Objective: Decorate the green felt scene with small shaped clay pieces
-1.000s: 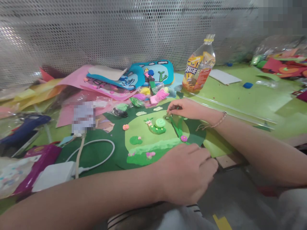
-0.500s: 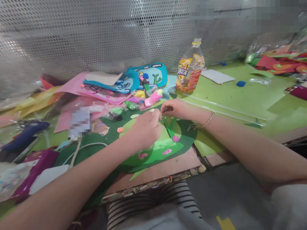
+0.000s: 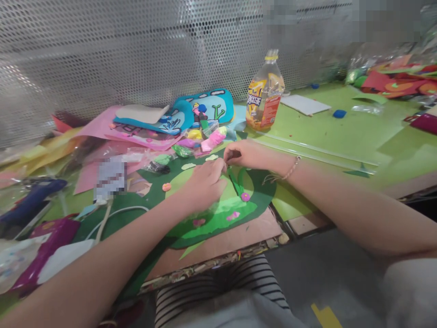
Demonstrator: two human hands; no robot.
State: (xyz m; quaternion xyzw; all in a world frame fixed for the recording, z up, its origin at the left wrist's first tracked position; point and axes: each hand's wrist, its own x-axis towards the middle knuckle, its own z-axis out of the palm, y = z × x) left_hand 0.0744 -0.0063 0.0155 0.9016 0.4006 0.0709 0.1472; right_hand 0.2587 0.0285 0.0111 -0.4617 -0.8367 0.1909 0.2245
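While the right hand (image 3: 244,155) pinches its thumb and fingertips shut at the upper end of the green stem (image 3: 236,183), the left hand (image 3: 205,184) lies knuckles-up on the felt picture (image 3: 262,196). Its fingers are bent under and hidden, so how far open it is, and whether it holds anything, cannot be told. The two hands' fingertips almost meet. A second ago the left hand sat at the near edge of the picture and a green snail showed in the middle; now the left hand covers that spot, while the right hand has hardly shifted. The felt picture lies flat on the table (image 3: 341,132) at its near edge: a dark green round with a lighter green patch, and a purple flower (image 3: 245,197) at the stem's foot. A bottle (image 3: 264,98) stands well behind.
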